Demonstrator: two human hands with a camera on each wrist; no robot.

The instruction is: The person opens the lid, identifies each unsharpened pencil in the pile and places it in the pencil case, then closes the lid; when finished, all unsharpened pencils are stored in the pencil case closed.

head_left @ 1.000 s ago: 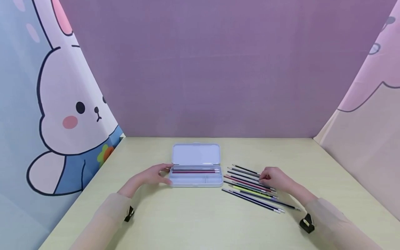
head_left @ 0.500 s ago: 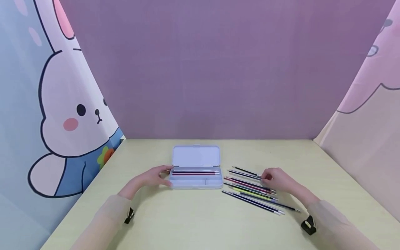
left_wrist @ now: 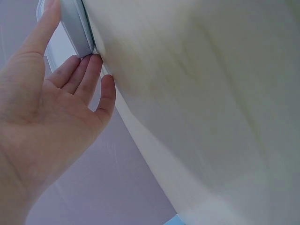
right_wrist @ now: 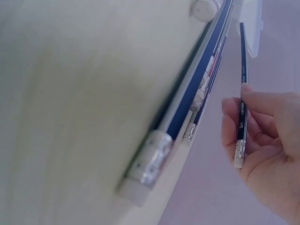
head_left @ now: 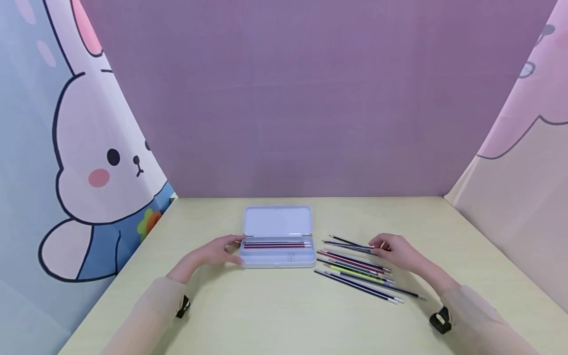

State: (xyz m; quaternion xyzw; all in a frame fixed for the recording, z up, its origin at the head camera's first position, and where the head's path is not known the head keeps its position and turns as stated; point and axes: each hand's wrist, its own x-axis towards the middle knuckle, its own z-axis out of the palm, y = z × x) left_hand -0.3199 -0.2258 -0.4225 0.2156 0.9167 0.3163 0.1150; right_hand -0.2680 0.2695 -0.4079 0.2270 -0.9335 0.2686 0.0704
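A pale, translucent pencil case (head_left: 306, 257) lies on the table with its lid (head_left: 278, 221) raised at the back. Several pencils (head_left: 277, 245) lie in its rear compartment. My left hand (head_left: 216, 250) spans the case's left end, thumb at the front corner and fingers at the back; the left wrist view shows fingertips against its edge. My right hand (head_left: 396, 251) pinches a dark pencil (right_wrist: 243, 65) near its white eraser end, thumb against fingers; "HB" is printed on it. More loose pencils (head_left: 355, 268), dark, red and yellow-green, lie slanted between the case and that hand.
The light wooden table (head_left: 248, 310) ends at a purple backdrop (head_left: 284, 108). Printed cloth with a rabbit (head_left: 102, 148) hangs at the left, and pink and cream cloth (head_left: 523, 187) at the right.
My right hand has shifted slightly right and its fingers have opened out a little along the pencil. The upper pencils have moved closer together at that hand. My left hand stays at the case.
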